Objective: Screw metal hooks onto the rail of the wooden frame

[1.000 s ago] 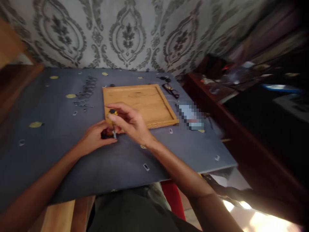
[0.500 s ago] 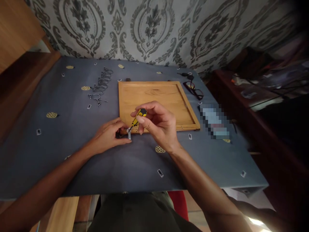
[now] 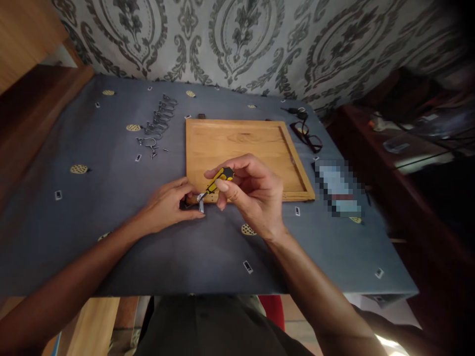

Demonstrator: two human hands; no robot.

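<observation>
My right hand [image 3: 249, 192] pinches a small yellow and black screwdriver [image 3: 218, 178], its tip slanting down and left to a little metal hook [image 3: 201, 202]. With closed fingers my left hand [image 3: 167, 205] holds that hook against the near left corner of a shallow wooden tray [image 3: 260, 148]. The tray lies on a table under a grey-blue cloth [image 3: 111, 232]. What else sits under the left fingers is hidden.
Several metal hooks and loose screws [image 3: 156, 126] lie in a row at the back left of the cloth. Glasses [image 3: 308, 136] and keys [image 3: 297, 112] rest right of the tray, with a blurred flat object [image 3: 337, 190] nearer. A dark sideboard [image 3: 408, 163] stands to the right.
The head camera swung to the right and steadied, so the table now sits centred. Both hands stayed at the tray's near left corner, the screwdriver still on the hook.
</observation>
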